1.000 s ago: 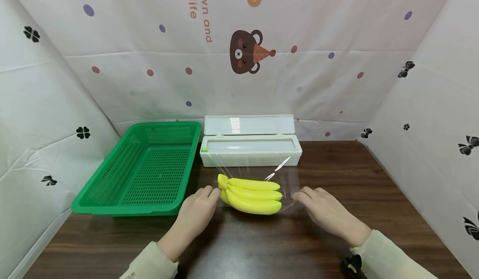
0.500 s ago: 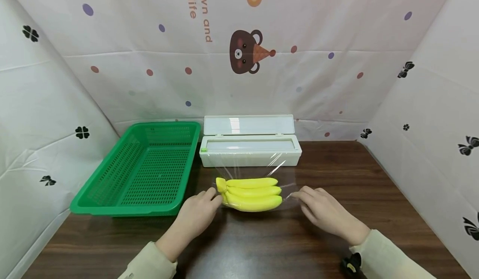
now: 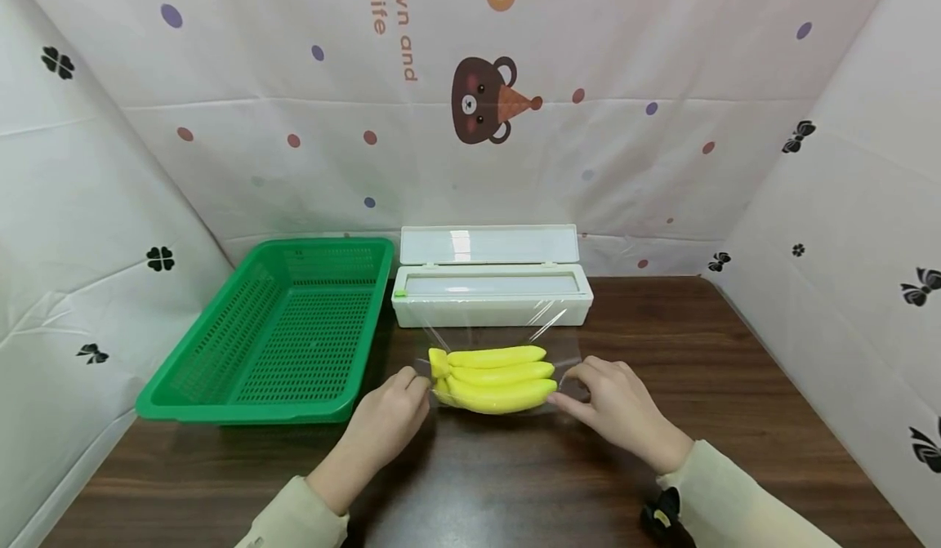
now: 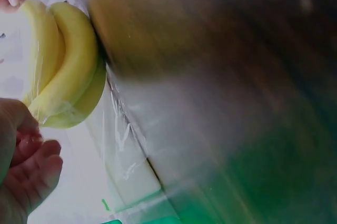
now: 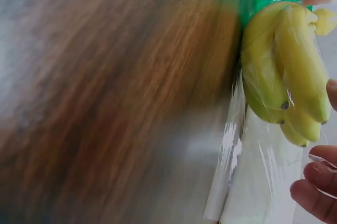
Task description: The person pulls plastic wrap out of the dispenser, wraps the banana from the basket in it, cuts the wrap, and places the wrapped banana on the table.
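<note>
- While both hands work low in the head view, the yellow bananas (image 3: 500, 378) lie between them, in front of the white box (image 3: 492, 285), stem end to the left.
- Head: clear plastic film (image 3: 547, 323) runs from the box front to the bananas, bright streaks near the right corner.
- Head: left hand (image 3: 391, 407) beside the stem end, fingers curled in together. Right hand (image 3: 617, 405) at the tips, thumb and forefinger apart, thumb close to the nearest banana; from here can't tell if it touches.
- Head: box lid up, green tab (image 3: 400, 293) at its left. Green basket (image 3: 243, 413) left of the box, on the dark wood table (image 3: 470, 483). Printed cloth (image 3: 588, 58) behind, brown bear on it. Pale sleeves (image 3: 297, 515), black band (image 3: 665, 519) at the right wrist.
- Left wrist: left hand pinches film just beside the bananas, shiny film over their skins. Right hand only partly in, top corner.
- Right wrist: right hand cut by the edge, thumb well apart from the bent fingers; a scrap of film at the fingertips, can't tell if gripped. Left hand near the stem, basket behind.
</note>
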The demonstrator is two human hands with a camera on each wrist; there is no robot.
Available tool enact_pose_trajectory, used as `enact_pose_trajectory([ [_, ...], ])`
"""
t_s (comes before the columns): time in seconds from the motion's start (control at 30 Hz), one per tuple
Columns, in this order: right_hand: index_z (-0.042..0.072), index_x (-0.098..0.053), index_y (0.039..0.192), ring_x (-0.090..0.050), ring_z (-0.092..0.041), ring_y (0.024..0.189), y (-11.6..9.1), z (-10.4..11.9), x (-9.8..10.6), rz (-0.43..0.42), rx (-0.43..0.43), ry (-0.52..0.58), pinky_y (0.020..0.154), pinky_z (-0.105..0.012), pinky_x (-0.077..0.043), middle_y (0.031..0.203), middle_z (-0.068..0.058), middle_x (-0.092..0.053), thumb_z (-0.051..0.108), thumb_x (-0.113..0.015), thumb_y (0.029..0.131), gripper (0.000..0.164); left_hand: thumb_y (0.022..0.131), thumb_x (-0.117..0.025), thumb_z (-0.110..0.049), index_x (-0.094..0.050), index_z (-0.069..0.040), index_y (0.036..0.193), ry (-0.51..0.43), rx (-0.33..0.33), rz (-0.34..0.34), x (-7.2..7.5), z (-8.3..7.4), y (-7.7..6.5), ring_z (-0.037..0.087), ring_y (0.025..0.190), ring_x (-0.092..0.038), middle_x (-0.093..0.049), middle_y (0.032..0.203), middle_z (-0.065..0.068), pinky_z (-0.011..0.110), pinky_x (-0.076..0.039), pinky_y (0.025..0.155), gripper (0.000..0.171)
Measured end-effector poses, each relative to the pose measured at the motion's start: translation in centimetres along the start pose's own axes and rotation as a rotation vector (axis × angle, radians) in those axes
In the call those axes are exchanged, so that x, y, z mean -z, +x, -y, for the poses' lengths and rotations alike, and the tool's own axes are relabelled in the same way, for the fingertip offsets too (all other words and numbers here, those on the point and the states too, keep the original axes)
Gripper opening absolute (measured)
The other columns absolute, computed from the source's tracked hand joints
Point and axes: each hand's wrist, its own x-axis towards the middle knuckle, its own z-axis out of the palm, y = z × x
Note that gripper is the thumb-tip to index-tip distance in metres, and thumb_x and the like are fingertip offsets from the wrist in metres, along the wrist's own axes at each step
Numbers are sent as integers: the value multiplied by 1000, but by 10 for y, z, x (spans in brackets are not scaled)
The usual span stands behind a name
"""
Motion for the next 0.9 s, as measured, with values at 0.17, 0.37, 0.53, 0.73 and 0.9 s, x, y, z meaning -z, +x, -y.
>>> enact_pose_trajectory([
  [0.17, 17, -64, 77, -55, -6, 63, 3, 1, -4, -5, -35, 11, 64, -30, -45, 74, 7, -60, 44, -76, 76, 30, 72, -77, -6, -66, -6, 80, 2, 63, -2, 1, -1, 1, 11, 60, -52, -56, 73, 2, 17, -47, 47, 14],
  [0.37, 14, -55, 83, -43, -4, 59, 6, 4, -5, 48, -107, 60, 59, -26, -40, 74, 4, -55, 41, -75, 78, 34, 75, -78, -12, -66, -8, 80, -4, 147, -15, 1, -1, 3, 13, 61, -54, -56, 73, 2, 21, -47, 46, 14],
  [0.53, 14, -52, 99, -51, -7, 67, 6, 9, -4, 105, -206, 156, 57, -24, -44, 87, 2, -57, 36, -73, 81, 36, 78, -77, -23, -63, -8, 77, 36, 245, 27, 1, -4, 6, 13, 56, -48, -50, 69, 1, 20, -39, 41, 21],
  [0.73, 10, -52, 110, -61, -13, 84, 6, 12, -6, 89, -207, 246, 70, -32, -53, 100, -3, -59, 25, -75, 81, 40, 80, -75, -25, -51, -9, 68, 0, 340, 72, 0, -9, 8, 12, 46, -41, -41, 57, -1, 19, -28, 38, 32],
  [0.9, 5, -57, 106, -66, -14, 83, 6, 14, -9, 56, -155, 326, 70, -29, -56, 95, -4, -60, 14, -75, 80, 32, 84, -71, -17, -55, -8, 72, -142, 408, 136, -2, -12, 11, 12, 50, -51, -53, 61, 0, 20, -37, 42, 22],
])
